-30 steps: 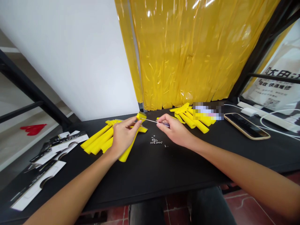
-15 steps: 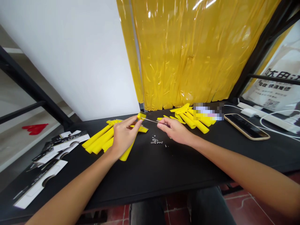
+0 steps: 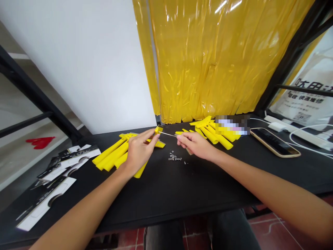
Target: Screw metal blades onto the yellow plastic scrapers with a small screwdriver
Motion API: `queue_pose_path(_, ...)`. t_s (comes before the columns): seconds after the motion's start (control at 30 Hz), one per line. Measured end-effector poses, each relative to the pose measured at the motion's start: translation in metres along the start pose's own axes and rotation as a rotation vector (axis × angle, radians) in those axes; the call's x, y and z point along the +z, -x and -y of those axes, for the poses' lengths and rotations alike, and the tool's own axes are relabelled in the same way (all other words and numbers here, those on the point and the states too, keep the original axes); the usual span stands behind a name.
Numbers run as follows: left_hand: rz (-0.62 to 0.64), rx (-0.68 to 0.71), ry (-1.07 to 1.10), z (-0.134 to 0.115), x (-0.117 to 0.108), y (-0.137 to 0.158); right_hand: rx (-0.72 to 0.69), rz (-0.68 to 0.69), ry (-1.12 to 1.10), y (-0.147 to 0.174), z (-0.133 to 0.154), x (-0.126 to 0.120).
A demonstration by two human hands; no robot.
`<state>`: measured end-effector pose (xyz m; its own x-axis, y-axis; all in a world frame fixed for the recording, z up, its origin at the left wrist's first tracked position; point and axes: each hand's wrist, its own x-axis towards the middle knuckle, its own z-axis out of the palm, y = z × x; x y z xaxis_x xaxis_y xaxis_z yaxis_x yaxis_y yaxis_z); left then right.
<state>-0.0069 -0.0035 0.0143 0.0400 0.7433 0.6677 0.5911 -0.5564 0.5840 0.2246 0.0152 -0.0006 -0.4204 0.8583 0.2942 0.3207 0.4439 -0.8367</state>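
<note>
My left hand (image 3: 140,147) pinches a yellow plastic piece (image 3: 159,129), which looks like a scraper head, up off the table. My right hand (image 3: 194,144) is closed round the handle of a screwdriver (image 3: 168,134). The thin metal shaft points left and its tip meets the yellow piece. Part of the screwdriver's handle shows below my right palm. Between and below my hands lies a small heap of screws and nuts (image 3: 173,157). Under and beside my left hand are several yellow scrapers (image 3: 110,152) with tube-like handles, partly covered by the hand.
More yellow handles and heads (image 3: 212,132) lie behind my right hand. A phone (image 3: 274,142) and a white power strip (image 3: 299,130) with cables are at the right. Black-and-white cards (image 3: 49,201) are spread at the left. A yellow plastic curtain (image 3: 208,62) hangs behind the table.
My right hand has turned slightly, so more of the screwdriver's handle shows below the palm. The screwdriver tip stays at the yellow piece. The whole view has shifted a little.
</note>
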Motion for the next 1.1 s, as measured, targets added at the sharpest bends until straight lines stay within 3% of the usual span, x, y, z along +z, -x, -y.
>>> queue_pose_path(0.1, -0.004, -0.009, 0.006, 0.004, 0.001, 0.002, 0.010, 0.015, -0.013, 0.000, 0.000, -0.002)
queue_pose_path(0.37, 0.039, 0.022, -0.076, 0.005, 0.000, -0.001, 0.030, -0.157, -0.022, 0.000, -0.003, 0.003)
queue_pose_path(0.7, -0.066, 0.202, -0.120, 0.011, 0.003, -0.001, 0.024, -0.107, -0.047, 0.002, 0.005, 0.002)
queue_pose_path(0.9, -0.078, 0.215, -0.144, 0.013, 0.003, -0.001, 0.017, -0.021, -0.035, 0.001, 0.003, 0.002)
queue_pose_path(1.1, -0.058, 0.214, -0.151, 0.012, 0.003, -0.001, 0.024, -0.113, -0.027, 0.002, 0.001, 0.004)
